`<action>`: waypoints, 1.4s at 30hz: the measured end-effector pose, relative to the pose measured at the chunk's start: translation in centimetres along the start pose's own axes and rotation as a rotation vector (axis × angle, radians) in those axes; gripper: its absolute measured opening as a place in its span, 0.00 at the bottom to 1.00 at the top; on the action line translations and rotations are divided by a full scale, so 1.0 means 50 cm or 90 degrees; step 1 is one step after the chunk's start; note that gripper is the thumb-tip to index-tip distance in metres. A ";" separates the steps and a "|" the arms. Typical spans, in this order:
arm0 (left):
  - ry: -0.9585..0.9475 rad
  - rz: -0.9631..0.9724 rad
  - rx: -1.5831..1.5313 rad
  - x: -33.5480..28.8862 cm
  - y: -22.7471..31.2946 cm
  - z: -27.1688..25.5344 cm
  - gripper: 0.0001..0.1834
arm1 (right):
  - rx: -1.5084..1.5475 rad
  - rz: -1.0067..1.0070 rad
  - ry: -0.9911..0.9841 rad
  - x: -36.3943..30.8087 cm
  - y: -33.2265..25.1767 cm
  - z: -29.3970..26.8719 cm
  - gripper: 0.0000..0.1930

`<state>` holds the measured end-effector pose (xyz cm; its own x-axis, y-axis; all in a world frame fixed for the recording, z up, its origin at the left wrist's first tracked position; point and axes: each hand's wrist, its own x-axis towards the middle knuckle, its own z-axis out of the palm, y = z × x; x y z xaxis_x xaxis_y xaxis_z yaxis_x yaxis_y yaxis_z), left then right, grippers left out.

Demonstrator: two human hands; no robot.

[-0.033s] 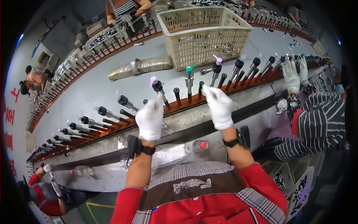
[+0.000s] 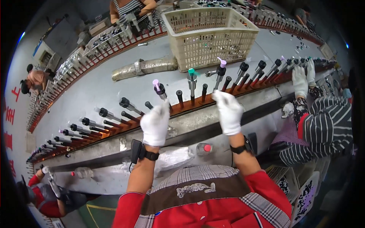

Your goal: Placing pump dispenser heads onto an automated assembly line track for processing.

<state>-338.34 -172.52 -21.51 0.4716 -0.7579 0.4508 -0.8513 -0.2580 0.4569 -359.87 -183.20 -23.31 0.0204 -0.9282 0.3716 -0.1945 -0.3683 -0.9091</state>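
Both gloved hands are on the near side of the crate, raised at the rail that runs past it. The left hand, toward the crate's left end, has its fingers bent and drawn together, the tips close to the base of a purple pump; whether they touch or pinch anything cannot be told. The right hand, below the crate's right half, is partly curled, fingertips bunched near the rail; nothing shows in it, though a small piece could be hidden.

The purple pump sits left of the crate's near corner, leaning slightly. A green pump stands upright before the crate, and a second purple pump stands farther right, close to its near wall. Bare posts rise between them. The posts probably serve to keep the pumps steady and heads-up, within reach of both hands.

The crate's slotted walls hide most of its floor, so its contents cannot be made out. Far to its lower right, a bin holds many purple and black pieces. Below the crate lies a red-capped bottle, its contents unclear.
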 end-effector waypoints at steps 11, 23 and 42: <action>0.154 -0.161 -0.557 0.116 0.016 0.101 0.24 | 0.167 0.073 -0.041 0.184 0.005 0.089 0.09; 0.179 -0.020 0.022 -0.053 -0.105 -0.136 0.09 | 0.109 0.043 -0.043 -0.019 -0.070 0.091 0.15; 0.110 -0.164 -0.469 0.096 -0.174 -0.087 0.07 | -0.047 -0.093 -0.093 -0.046 -0.187 0.217 0.24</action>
<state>-327.66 -171.31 -19.99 0.7131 -0.6092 0.3469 -0.3681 0.0957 0.9248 -347.44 -178.20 -17.72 0.1943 -0.8650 0.4626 -0.2504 -0.4997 -0.8292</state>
